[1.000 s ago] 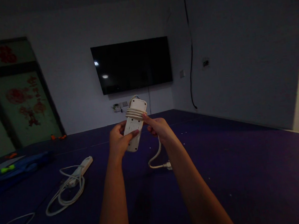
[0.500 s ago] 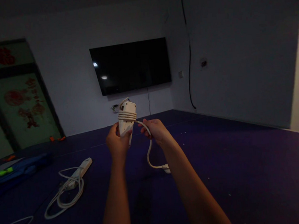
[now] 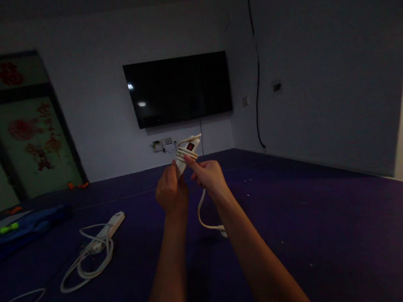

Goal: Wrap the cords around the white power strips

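Note:
My left hand [image 3: 171, 186] is closed round the lower end of a white power strip [image 3: 182, 167], which tilts up to the right and shows a dark red switch. Several turns of its white cord [image 3: 186, 153] wrap the strip's upper part. My right hand [image 3: 208, 174] is closed at the wrapped strip, its thumb against the turns and its fingers on the cord. Below that hand the loose cord hangs in a curve and ends in a white plug [image 3: 223, 231], partly hidden by my right forearm.
On the dark blue-purple surface [image 3: 279, 200], a second white power strip [image 3: 113, 224] lies at the left with its looped cord [image 3: 88, 275]. Blue cloth [image 3: 32, 228] lies farther left. A television [image 3: 182, 89] hangs on the far wall, and a black cable [image 3: 258, 89] runs down the right wall.
My left hand has turned the power strip, so it leans right and its switch faces me. My right hand's thumb has come up against the wound cord.

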`<state>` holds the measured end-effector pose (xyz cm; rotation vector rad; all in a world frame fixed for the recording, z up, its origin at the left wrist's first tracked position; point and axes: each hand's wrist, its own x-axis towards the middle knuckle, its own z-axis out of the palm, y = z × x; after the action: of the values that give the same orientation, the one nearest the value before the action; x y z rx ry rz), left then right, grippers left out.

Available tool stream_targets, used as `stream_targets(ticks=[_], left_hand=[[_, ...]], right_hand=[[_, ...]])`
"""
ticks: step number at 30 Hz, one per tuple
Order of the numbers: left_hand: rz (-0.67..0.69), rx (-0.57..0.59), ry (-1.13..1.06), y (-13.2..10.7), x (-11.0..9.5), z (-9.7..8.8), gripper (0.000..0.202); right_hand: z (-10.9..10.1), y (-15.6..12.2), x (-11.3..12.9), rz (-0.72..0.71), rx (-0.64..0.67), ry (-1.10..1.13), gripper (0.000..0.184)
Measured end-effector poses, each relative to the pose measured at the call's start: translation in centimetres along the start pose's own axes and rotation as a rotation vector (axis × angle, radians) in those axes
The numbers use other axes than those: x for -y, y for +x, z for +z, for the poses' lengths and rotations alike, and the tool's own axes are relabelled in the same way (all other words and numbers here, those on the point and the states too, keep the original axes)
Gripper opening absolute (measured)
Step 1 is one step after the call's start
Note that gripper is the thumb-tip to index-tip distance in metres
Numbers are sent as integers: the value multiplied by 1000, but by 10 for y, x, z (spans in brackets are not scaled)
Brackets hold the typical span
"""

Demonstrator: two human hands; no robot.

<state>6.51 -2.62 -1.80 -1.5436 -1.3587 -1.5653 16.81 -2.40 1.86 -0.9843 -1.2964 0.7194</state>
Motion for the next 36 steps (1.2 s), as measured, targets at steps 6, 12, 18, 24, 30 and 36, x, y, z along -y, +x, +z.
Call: stream_targets(ticks=[6, 12, 18, 24, 30, 36], left_hand=[[82, 131, -109, 7, 2, -6, 44], [-110, 262, -542, 23, 3, -17, 54], [-452, 441, -836, 28, 14, -16, 67], [-687, 681, -1115, 24, 16, -19, 73], [-746, 571, -1108, 25, 17, -24, 73], [-727, 481, -1154, 24, 15, -22, 68]], right_hand=[[-9, 2, 3, -9, -25, 50, 59], [-17, 6, 2, 5, 46, 125, 56], [-20, 6, 1, -30, 219, 178, 56], [-18, 4, 3, -73, 427, 248, 52], [-16, 0, 7, -90, 492, 219, 50], [-15, -3, 11, -85, 504, 230, 52]])
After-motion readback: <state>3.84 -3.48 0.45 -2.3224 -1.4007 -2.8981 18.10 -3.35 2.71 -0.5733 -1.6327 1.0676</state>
